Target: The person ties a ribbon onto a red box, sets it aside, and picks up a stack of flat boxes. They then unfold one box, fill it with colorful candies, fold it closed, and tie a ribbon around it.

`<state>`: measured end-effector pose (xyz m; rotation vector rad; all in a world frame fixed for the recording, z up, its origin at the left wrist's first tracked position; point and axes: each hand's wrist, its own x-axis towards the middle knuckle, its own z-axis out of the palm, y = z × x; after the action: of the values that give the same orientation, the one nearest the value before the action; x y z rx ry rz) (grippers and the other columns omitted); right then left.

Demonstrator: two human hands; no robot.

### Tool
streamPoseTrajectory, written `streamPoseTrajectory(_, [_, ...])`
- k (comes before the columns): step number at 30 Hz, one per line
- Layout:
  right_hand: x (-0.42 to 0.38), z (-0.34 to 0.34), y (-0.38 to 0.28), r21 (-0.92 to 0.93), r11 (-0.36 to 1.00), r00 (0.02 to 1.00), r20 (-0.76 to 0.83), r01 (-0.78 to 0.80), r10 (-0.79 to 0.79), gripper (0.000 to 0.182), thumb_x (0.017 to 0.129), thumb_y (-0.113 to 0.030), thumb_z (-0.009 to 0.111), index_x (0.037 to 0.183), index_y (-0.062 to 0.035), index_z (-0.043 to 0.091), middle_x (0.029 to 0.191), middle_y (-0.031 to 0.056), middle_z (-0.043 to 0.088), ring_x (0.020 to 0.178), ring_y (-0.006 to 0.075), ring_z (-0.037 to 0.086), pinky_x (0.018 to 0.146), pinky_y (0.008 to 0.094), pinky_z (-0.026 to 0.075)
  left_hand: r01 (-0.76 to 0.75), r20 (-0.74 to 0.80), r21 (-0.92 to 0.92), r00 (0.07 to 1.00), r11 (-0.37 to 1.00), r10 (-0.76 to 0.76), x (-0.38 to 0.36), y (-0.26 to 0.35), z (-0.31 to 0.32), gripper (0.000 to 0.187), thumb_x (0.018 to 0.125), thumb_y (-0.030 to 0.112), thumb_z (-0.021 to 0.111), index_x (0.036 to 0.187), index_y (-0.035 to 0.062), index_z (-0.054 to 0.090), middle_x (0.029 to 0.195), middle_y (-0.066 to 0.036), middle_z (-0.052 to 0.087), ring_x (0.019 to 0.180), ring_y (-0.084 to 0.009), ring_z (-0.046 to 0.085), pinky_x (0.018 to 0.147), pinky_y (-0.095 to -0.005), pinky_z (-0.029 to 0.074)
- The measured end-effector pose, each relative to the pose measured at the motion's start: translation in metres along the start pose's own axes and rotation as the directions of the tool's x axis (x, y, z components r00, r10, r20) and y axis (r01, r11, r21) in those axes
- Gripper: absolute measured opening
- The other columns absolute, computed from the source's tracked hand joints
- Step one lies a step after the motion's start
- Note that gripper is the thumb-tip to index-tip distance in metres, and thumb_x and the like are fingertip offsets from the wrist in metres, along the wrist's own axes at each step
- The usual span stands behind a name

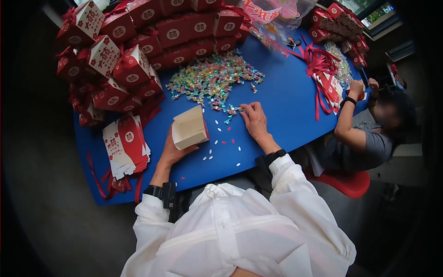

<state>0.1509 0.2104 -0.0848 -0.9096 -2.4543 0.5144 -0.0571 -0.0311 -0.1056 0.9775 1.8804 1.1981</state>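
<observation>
My left hand is wrapped round an open box, its pale inside facing up. To the right, my right hand has its fingers pinched at the near edge of the candy pile, on a small wrapped candy. The heap of shiny wrapped candies spreads over the blue table beyond both hands. Small white and red oval pieces lie scattered between my hands. Whether anything is inside the box cannot be made out.
Closed red boxes are stacked at the back and left. Flat box sheets and red ribbons lie at the left. More ribbons, sheets and a clear plastic bag are at the right, where another person sits.
</observation>
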Motion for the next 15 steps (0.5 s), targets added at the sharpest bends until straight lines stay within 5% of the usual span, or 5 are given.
streamPoseTrajectory(5, [0.001, 0.002, 0.002, -0.103, 0.993, 0.998, 0.024, 0.061, -0.058, 0.021, 0.081, -0.011, 0.067, 0.101, -0.0108, 0.061, 0.093, 0.0094, 0.051, 0.079, 0.0288, 0.059, 0.065, 0.0391, 0.051, -0.011, 0.006, 0.021, 1.000, 1.000, 0.011, 0.000, 0.002, 0.001, 0.102, 0.049, 0.016, 0.091, 0.135, 0.0044, 0.037, 0.132, -0.013, 0.046, 0.124, -0.0305, 0.044, 0.106, -0.0379, 0.035])
streamPoseTrajectory(11, [0.008, -0.001, -0.002, 0.013, 0.996, 0.995, 0.044, 0.091, -0.092, 0.021, 0.084, -0.011, 0.064, 0.104, -0.0081, 0.059, 0.092, 0.0107, 0.052, 0.077, 0.0304, 0.060, 0.064, 0.0390, 0.051, -0.048, -0.007, 0.030, 0.999, 0.998, 0.049, 0.001, 0.005, 0.000, 0.102, 0.048, 0.017, 0.091, 0.134, 0.0044, 0.038, 0.131, -0.014, 0.046, 0.125, -0.0314, 0.043, 0.107, -0.0387, 0.032])
streamPoseTrajectory(15, [0.013, -0.010, -0.032, -0.035, 0.998, 0.995, 0.078, 0.057, -0.054, 0.028, 0.083, -0.020, 0.067, 0.108, -0.0108, 0.058, 0.094, 0.0116, 0.051, 0.081, 0.0300, 0.059, 0.066, 0.0400, 0.051, -0.050, -0.006, 0.030, 0.999, 0.998, 0.050, 0.001, 0.002, 0.001, 0.102, 0.048, 0.018, 0.091, 0.134, 0.0045, 0.038, 0.131, -0.013, 0.047, 0.124, -0.0314, 0.043, 0.107, -0.0386, 0.033])
